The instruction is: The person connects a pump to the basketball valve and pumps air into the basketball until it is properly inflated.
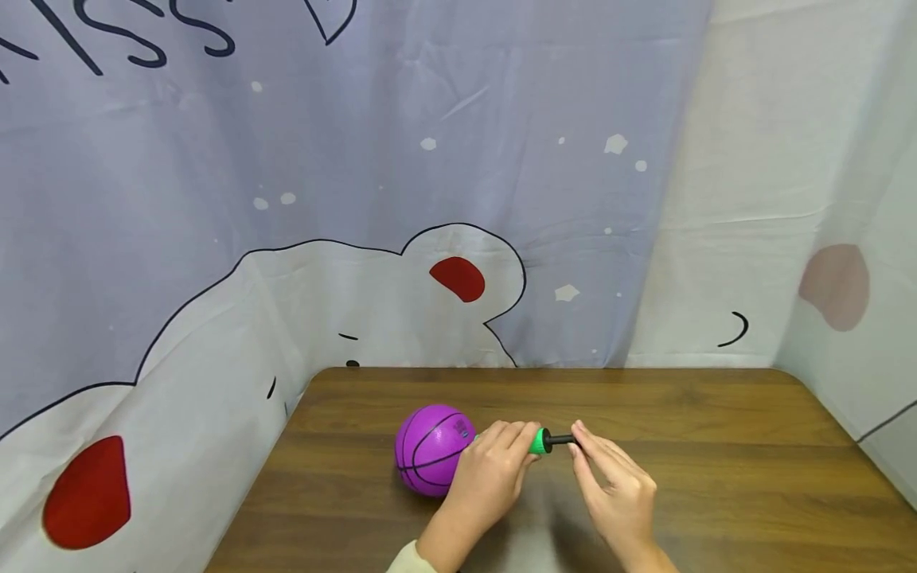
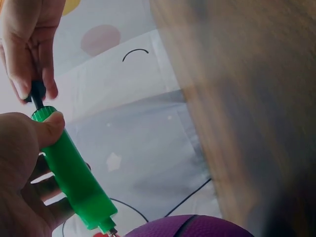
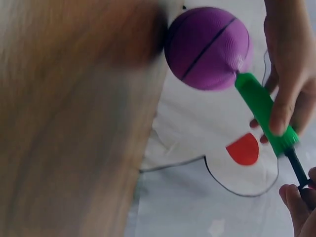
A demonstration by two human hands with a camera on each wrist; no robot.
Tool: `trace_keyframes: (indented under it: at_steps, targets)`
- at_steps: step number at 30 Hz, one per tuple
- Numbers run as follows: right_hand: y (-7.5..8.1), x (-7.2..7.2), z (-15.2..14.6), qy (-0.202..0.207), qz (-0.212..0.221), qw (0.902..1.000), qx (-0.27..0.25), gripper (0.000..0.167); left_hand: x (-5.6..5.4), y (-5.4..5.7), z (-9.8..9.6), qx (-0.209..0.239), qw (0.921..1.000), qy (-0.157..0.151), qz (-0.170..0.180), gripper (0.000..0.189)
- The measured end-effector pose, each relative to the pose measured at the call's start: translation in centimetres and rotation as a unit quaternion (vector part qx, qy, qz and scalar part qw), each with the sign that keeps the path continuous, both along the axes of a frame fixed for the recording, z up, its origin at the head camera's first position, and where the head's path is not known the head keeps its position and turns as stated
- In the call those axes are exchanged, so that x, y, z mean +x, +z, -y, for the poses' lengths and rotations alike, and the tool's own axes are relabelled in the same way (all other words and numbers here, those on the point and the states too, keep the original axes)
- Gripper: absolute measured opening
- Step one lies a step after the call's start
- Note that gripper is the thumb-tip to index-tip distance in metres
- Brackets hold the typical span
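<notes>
A purple ball with black lines (image 1: pixel 430 454) rests on the wooden table. From its side juts a green hand pump (image 3: pixel 259 103), whose needle tip meets the ball in the right wrist view. My left hand (image 1: pixel 489 469) grips the pump's green barrel (image 2: pixel 79 177), thumb along its ribbed end. With fingertips and thumb, my right hand (image 1: pixel 616 485) pinches the black handle (image 2: pixel 37 91) at the outer end. A stretch of black rod (image 1: pixel 562 439) shows between barrel and handle. In the head view the left hand hides most of the barrel.
The brown wooden table (image 1: pixel 716 446) extends around both hands. Behind it and along the sides hangs a printed cloth (image 1: pixel 573 199), grey-blue and white with red patches, meeting the table's back edge.
</notes>
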State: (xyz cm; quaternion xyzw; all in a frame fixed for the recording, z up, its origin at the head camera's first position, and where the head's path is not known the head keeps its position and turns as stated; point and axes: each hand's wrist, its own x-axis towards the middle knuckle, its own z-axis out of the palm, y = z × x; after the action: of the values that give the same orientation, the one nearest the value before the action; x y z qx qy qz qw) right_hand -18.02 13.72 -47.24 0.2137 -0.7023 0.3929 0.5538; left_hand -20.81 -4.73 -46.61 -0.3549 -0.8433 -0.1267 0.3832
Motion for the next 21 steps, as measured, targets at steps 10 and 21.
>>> trace_keyframes:
  at_steps: [10, 21]
  targets:
    - [3.6, 0.7, -2.6, -0.024, -0.034, 0.9985, -0.035, 0.016, -0.5, 0.4, 1.1, 0.024, 0.9996, 0.013, 0.01, 0.041]
    - [4.0, 1.4, -2.7, -0.028, -0.015, 0.999, -0.033, 0.019, -0.3, 0.7, 1.2, 0.024, 0.9996, 0.013, -0.007, 0.04]
